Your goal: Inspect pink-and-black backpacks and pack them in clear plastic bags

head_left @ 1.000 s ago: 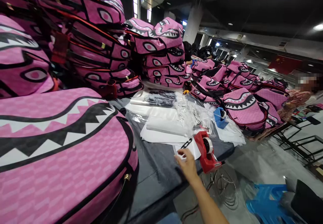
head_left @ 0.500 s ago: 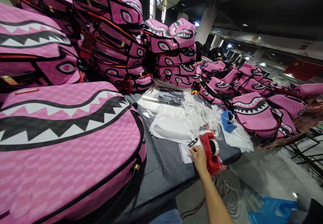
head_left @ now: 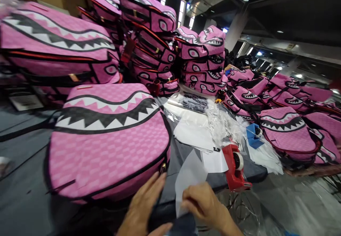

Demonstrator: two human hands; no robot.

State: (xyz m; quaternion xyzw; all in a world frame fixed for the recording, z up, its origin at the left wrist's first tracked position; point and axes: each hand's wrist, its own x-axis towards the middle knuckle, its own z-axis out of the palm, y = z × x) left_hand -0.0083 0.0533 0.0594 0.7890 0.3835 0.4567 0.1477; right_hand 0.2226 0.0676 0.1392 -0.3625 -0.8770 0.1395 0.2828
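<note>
The right hand [head_left: 205, 204] pinches the lower edge of a white sheet [head_left: 189, 177] that rises up and away from its fingers over the bench [head_left: 23, 200], while the left hand [head_left: 144, 207], fingers seemingly loose, lies open against the backpack [head_left: 106, 151] just beyond them

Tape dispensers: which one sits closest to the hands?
The red tape dispenser, at the table's near edge beside the right hand. The blue tape dispenser lies farther back among plastic sheets.

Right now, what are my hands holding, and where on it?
The right hand pinches a thin white sheet at its lower edge. The left hand holds nothing; it rests by the pink backpack.
</note>
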